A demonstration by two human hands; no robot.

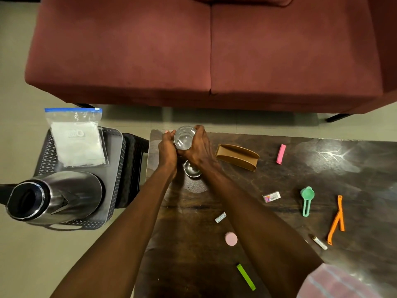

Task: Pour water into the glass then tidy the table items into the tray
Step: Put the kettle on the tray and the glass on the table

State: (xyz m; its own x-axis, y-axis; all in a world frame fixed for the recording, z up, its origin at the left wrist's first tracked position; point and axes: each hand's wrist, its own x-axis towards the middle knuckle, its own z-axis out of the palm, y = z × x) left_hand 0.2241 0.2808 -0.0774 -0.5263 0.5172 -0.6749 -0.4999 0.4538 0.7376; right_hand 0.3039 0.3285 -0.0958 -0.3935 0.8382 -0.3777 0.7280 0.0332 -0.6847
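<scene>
A clear glass [184, 137] is held between both hands at the far left end of the dark table [300, 222]. My left hand [168, 150] wraps its left side and my right hand [198, 148] wraps its right side. Just below the hands a small steel cap [191, 169] rests on the table. A steel flask [53, 197] with an open mouth lies tilted on the black perforated tray [116, 168] to the left. A brown holder [237, 157] sits right of the hands.
A zip bag [76, 138] with white contents lies on the tray. On the table lie a pink clip [281, 154], an eraser [272, 196], a green scoop [306, 200], orange tongs [337, 220], a pink disc [231, 239], a green strip [246, 277] and a lighter [319, 242]. A maroon sofa [204, 50] stands beyond.
</scene>
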